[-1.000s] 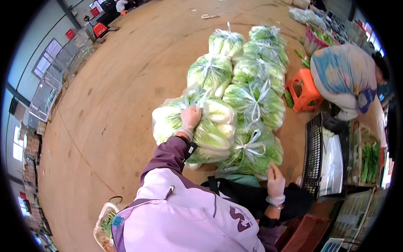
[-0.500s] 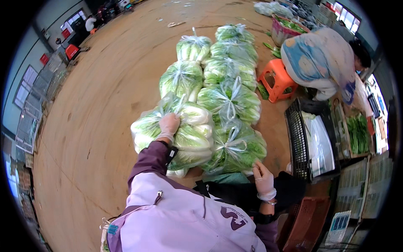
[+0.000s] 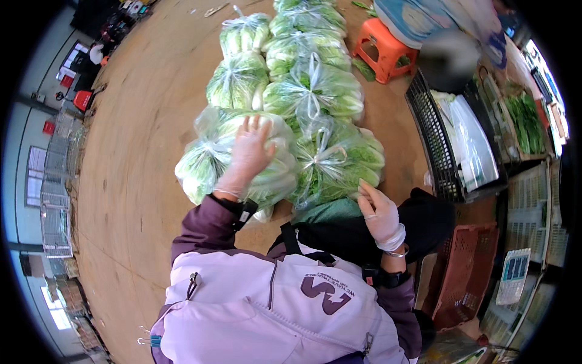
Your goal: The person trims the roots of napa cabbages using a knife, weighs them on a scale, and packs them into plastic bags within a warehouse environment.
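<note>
The right hand (image 3: 381,213), gloved, hovers at lower centre, fingers loosely curled and holding nothing, just beside the knotted clear plastic bag of green cabbage (image 3: 339,161). Further up, the left hand (image 3: 250,155) lies flat, fingers spread, on the nearest clear bag of pale green cabbage (image 3: 209,161), which runs left to right on the brown floor (image 3: 133,151).

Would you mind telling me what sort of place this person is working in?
Probably a vegetable packing or wholesale hall: tied clear bags of cabbage lie in rows on a bare floor, with plastic crates and loose greens alongside.
</note>
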